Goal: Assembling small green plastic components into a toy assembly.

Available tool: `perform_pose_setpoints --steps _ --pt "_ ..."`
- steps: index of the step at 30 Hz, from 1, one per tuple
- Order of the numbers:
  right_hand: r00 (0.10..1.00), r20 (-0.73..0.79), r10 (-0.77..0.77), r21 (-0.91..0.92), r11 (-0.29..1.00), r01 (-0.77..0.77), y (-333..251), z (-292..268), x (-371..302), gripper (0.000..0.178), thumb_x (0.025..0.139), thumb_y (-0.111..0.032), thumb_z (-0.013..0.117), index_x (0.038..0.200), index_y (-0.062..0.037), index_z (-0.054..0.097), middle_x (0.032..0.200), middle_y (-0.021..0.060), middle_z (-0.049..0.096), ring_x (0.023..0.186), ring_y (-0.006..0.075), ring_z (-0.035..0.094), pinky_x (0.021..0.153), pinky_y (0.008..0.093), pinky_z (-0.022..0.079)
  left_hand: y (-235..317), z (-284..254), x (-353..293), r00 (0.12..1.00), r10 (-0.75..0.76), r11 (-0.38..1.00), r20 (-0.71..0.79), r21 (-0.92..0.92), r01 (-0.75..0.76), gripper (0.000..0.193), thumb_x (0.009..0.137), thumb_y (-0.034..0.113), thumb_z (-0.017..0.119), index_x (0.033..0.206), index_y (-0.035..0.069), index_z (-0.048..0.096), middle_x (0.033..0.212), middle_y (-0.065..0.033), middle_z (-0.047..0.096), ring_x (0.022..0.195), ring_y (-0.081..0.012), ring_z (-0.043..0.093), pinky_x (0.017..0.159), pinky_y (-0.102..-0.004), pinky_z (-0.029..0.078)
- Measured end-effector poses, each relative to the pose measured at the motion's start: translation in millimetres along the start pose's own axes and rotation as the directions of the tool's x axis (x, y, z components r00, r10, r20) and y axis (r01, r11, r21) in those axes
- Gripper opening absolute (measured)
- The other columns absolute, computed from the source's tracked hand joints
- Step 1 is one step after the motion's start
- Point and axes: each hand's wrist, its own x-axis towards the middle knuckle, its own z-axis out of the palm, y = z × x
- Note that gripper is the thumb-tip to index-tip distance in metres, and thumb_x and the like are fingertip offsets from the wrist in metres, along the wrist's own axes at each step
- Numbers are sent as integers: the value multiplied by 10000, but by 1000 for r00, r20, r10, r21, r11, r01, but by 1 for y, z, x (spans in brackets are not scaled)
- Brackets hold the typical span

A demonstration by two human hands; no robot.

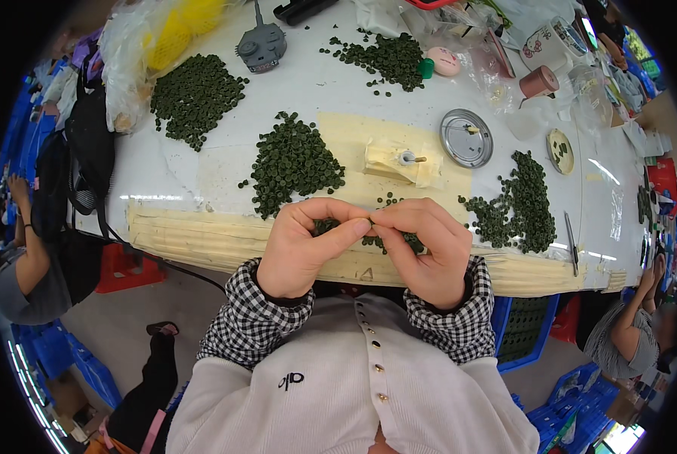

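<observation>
Dark green, plastic-looking small piece point(369, 222) sits between the fingertips of both hands, just above the near edge of the bench point(293, 85), almost wholly covered by them. The left hand point(299, 246) has its thumb and forefinger closed on it from the left; the right hand point(431, 246) meets it from the right, its thumb and forefinger also drawn together. It lies straight ahead of the wearer's chest, at the meeting point of the two pinches, so neither hand is clearly nearer. Too little shows to tell its long axis.

Beneath and between the hands lie loose dark green round pieces point(414, 243), partly hidden by the fingers. Just beyond, a cream tape-wrapped block point(388, 162) carries a short metal fitting with a thin brownish rod pointing right. Left of the block spreads a heap of dark green ring-like pieces point(297, 163); to its right are a round silver metal dish point(466, 138) and, nearer the wearer, a dark green heap of small parts point(531, 203). Farther right are a slim grey metal tool point(571, 240) and a shallow cream round dish point(560, 151). Near the far edge stands a grey model turret point(261, 47).
</observation>
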Motion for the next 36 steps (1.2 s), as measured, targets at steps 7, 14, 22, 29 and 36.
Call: perform_pose_setpoints --steps 7,14,22,29,36 --pt "983 21 182 170 968 -182 0 -1 -3 150 719 75 627 855 14 642 785 102 627 686 168 620 605 240 495 -1 3 -1 999 31 997 -30 71 -29 114 824 26 609 918 -31 639 860 -75 659 792 -90 593 735 -221 467" --pt "958 27 285 258 924 -282 1 0 -6 139 726 65 618 856 21 642 796 100 629 696 156 618 621 232 500 -5 6 1 990 139 976 -31 176 -131 118 826 27 602 916 -39 641 850 -78 663 801 -95 600 740 -219 467" --pt "944 34 329 298 898 -324 1 -1 -7 143 724 64 608 858 26 641 798 91 628 715 149 626 643 231 503 -6 9 1 984 176 957 -37 242 -162 128 823 39 613 923 -37 641 850 -74 663 796 -90 596 734 -215 465" --pt "946 51 321 273 906 -323 2 -2 -7 142 716 63 613 853 31 637 805 94 625 715 151 631 656 233 509 -9 6 2 983 181 949 -32 268 -166 121 825 36 606 917 -38 637 845 -73 661 791 -88 592 739 -216 465" --pt "946 62 318 286 902 -322 3 -2 -8 140 711 62 613 845 29 634 800 90 625 710 149 630 642 235 509 -10 8 2 987 156 964 -24 221 -147 118 827 31 598 915 -41 630 840 -72 657 796 -92 592 750 -227 466"
